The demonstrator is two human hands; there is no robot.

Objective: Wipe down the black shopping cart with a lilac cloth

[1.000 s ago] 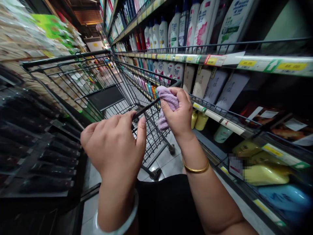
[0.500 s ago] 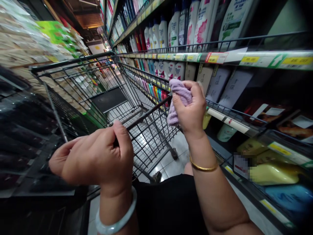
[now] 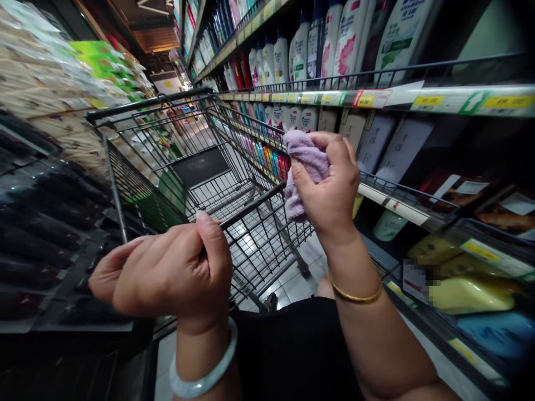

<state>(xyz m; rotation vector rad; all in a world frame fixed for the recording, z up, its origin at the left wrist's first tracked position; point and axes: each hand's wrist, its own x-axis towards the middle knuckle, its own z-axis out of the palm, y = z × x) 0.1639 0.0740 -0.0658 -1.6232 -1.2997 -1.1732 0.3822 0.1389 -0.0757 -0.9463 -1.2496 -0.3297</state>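
My right hand is closed round a bunched purple cloth. Part of the cloth sticks out beyond the thumb, by the right end of the shopping cart's near bar. The wire shopping cart stands in front of me, with bare mesh showing in its basket. My left hand is closed, back of the hand toward me and thumb pressed on the curled fingers. It overlaps the left part of the cart's near bar; whatever lies inside that hand is hidden.
Shelves with shampoo bottles and price strips run along the right. Lower down lie a yellow bottle and a blue pack. Stacked wrapped packs line the left. Tiled floor shows below the cart.
The cart's far end has swung to the right in view. Both hands have shifted slightly right, and the right hand still grips the cloth.
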